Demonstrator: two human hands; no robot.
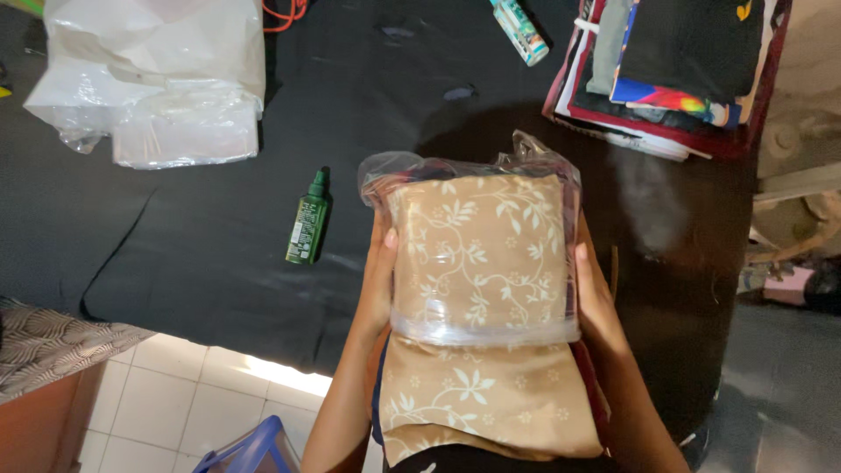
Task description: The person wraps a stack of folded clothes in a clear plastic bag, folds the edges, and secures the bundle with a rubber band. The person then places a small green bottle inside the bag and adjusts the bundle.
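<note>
Both hands grip one bundle from its sides: the left hand [378,280] clasps the left edge with the thumb laid on top, and the right hand [594,293] mirrors it on the right edge. Between them sits a folded tan cloth with a pale leaf-and-vine print [477,263], its far part inside a clear plastic bag [455,180], its near part hanging bare toward the person's body. The bag's open rim crosses the cloth about midway.

To seat cloth in such a bag neatly, I judge the grip should stay even on both sides so the fold does not skew, with the thumbs keeping the rim taut and flat instead of letting it bunch; the loose plastic at the far corners looks slack and could trap a wrinkle.

The bundle is held over the near edge of a black-covered surface [219,254], whose edge runs just beneath the forearms, with pale floor tiles [175,403] below to the near left. A green spray bottle [308,223] lies just left of the bundle, close but apart. Farther left rests a crumpled white plastic bag [149,79]; at the far right a stack of folded fabrics [674,70] sits well apart, and a small patterned tube [521,31] lies far centre. Bare cover shows directly beyond the bundle and toward the right.
</note>
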